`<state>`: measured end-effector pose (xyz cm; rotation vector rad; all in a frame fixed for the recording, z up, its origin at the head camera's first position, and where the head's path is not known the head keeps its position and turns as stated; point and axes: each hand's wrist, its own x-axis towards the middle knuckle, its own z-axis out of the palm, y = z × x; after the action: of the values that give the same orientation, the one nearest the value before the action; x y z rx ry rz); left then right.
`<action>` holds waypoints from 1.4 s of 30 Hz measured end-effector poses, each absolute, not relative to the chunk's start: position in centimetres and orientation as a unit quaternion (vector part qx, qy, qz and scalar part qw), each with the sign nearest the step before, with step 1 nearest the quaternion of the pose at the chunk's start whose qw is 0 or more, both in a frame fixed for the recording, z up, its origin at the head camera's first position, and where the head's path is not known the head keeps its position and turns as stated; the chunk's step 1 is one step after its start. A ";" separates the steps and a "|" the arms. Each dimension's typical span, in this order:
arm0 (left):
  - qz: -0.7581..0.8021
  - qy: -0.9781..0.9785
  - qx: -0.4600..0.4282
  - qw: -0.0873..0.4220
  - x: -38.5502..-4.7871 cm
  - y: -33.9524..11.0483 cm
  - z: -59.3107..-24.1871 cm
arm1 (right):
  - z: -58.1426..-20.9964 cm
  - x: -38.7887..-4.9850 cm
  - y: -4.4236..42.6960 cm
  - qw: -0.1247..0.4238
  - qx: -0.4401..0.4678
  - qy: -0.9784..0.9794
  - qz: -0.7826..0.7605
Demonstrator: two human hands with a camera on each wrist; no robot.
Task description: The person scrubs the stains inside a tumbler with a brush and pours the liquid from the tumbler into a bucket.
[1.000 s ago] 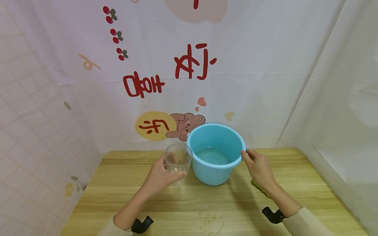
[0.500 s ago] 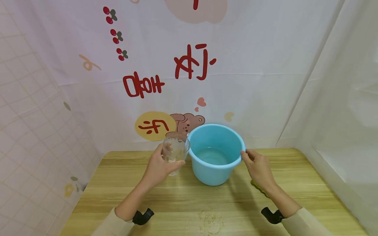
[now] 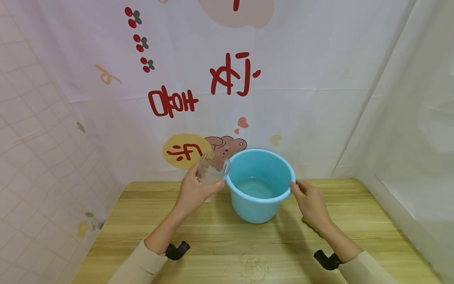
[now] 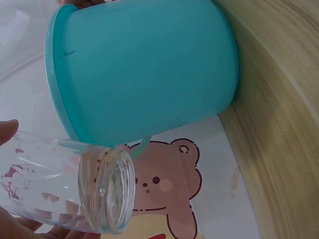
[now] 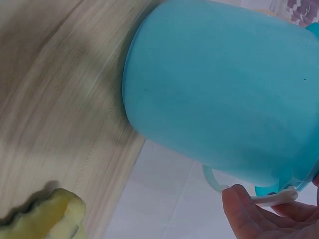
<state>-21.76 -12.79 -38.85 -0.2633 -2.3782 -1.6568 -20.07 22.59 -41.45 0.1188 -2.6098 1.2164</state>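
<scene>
A clear drinking glass [image 3: 212,175] is held up beside the bucket's left rim by my left hand [image 3: 193,191], fingers and thumb round its side. In the left wrist view the thick, ridged base of the glass [image 4: 112,191] shows below the bucket's rim level, off the table. The light blue bucket [image 3: 254,209] stands upright with some water in its bottom. My right hand [image 3: 312,203] grips the bucket's right rim. In the right wrist view its fingers [image 5: 244,211] also touch the pale handle [image 5: 273,198].
A yellow-green object with a wavy edge [image 5: 57,216] lies on the wooden table [image 3: 198,244], partly hidden under my right forearm in the head view. Wet drops [image 3: 254,268] mark the table's front. A printed white cloth [image 3: 301,110] hangs behind the bucket.
My left hand has raised the glass and carried it away from me, level with the bucket's rim. The bucket and my right hand have stayed in place.
</scene>
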 end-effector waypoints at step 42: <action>-0.379 -0.907 -0.110 0.144 -23.1 -10.3 -35.9 | -41.4 -20.0 22.4 0.133 0.039 -0.896 0.422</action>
<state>-23.12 -10.33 -35.91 -0.3170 -2.6148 -1.0927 -20.04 22.43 -41.45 0.1145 -2.5987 1.2233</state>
